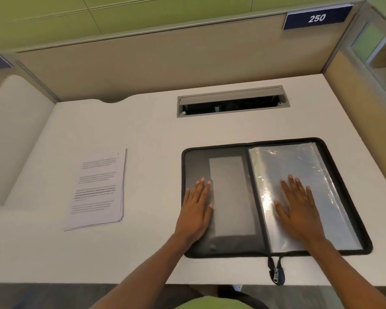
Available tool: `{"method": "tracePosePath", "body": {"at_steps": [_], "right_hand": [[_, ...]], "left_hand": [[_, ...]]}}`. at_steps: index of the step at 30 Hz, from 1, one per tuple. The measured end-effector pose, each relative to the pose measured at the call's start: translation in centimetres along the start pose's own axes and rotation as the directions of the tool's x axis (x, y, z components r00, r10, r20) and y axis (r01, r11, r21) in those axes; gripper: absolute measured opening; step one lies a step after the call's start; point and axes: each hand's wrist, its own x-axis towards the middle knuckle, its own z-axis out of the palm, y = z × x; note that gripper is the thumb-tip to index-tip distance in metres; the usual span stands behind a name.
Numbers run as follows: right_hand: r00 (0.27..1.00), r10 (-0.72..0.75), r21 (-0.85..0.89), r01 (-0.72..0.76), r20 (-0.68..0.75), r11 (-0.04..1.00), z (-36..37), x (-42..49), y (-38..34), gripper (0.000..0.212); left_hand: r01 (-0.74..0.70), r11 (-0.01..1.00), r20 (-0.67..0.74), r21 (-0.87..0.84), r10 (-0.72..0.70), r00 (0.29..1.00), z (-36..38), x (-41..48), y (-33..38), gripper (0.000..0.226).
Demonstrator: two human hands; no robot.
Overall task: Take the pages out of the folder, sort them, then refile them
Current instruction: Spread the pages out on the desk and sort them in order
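Both hands, left [196,210] and right [299,208], lie flat and hold nothing on the open folder [274,197] at lower right, while the pages [98,188], mid-left, look thin and floppy, best lifted by an edge.

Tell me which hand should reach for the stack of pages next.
Probably the left. The left hand lies flat on the left half of the folder, nearer the stack of pages. The right hand rests flat on the clear sleeves, farther off, and could hold the folder open.
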Motion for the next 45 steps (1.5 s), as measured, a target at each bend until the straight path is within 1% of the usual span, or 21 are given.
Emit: {"method": "tracePosePath", "body": {"at_steps": [4, 7, 10, 13, 15, 18, 21, 24, 28, 33, 37, 41, 45], "right_hand": [[0.996, -0.084, 0.080, 0.087, -0.036, 0.993, 2.0, 2.2, -8.5, 0.070], [0.985, -0.159, 0.120, 0.166, -0.066, 0.979, 4.0, 3.4, -16.3, 0.069], [0.975, -0.216, 0.150, 0.222, -0.056, 0.963, 6.5, 4.3, -24.2, 0.066], [0.969, -0.245, 0.211, 0.248, -0.043, 0.945, 9.1, 5.0, -31.7, 0.062], [0.968, -0.250, 0.239, 0.246, -0.017, 0.939, 10.9, 5.3, -36.0, 0.061], [0.976, -0.213, 0.271, 0.193, 0.045, 0.943, 13.3, 6.0, -41.4, 0.063], [0.976, -0.185, 0.262, 0.151, 0.112, 0.953, 15.0, 6.8, -45.7, 0.066], [0.982, -0.128, 0.266, 0.087, 0.142, 0.960, 15.9, 7.6, -48.9, 0.067], [0.989, -0.025, 0.293, -0.019, 0.146, 0.956, 16.5, 8.6, -51.4, 0.069], [0.983, 0.030, 0.384, -0.098, 0.179, 0.918, 16.9, 9.5, -53.0, 0.068], [0.975, 0.133, 0.444, -0.200, 0.178, 0.874, 16.9, 10.4, -53.8, 0.059], [0.961, 0.216, 0.476, -0.274, 0.175, 0.836, 17.2, 11.4, -53.9, 0.055], [0.935, 0.322, 0.554, -0.348, 0.148, 0.756, 17.2, 12.5, -53.7, 0.043]], "left_hand": [[0.088, 0.996, -0.119, 0.029, -0.084, 0.989, -4.6, -3.2, -7.0, 0.060], [0.144, 0.988, -0.176, 0.057, -0.132, 0.976, -8.3, -5.2, -12.4, 0.061], [0.193, 0.978, -0.230, 0.073, -0.172, 0.958, -12.0, -6.7, -17.2, 0.061], [0.253, 0.966, -0.277, 0.043, -0.232, 0.932, -15.5, -7.9, -21.7, 0.061], [0.304, 0.952, -0.299, 0.022, -0.284, 0.911, -17.7, -8.7, -25.0, 0.062], [0.401, 0.916, -0.319, -0.007, -0.382, 0.867, -20.1, -9.5, -29.8, 0.062], [0.543, 0.834, -0.291, -0.099, -0.546, 0.785, -21.6, -10.0, -33.5, 0.063], [0.625, 0.766, -0.271, -0.152, -0.640, 0.719, -22.7, -10.2, -35.5, 0.064], [0.655, 0.717, -0.251, -0.237, -0.697, 0.672, -23.4, -9.8, -36.3, 0.064], [0.584, 0.761, -0.265, -0.283, -0.647, 0.715, -22.7, -9.1, -35.3, 0.065], [0.564, 0.751, -0.256, -0.343, -0.652, 0.713, -22.5, -8.2, -34.7, 0.065], [0.558, 0.748, -0.248, -0.359, -0.653, 0.716, -22.6, -6.9, -34.9, 0.062], [0.546, 0.743, -0.231, -0.386, -0.651, 0.723, -23.0, -5.9, -35.0, 0.062]]}}
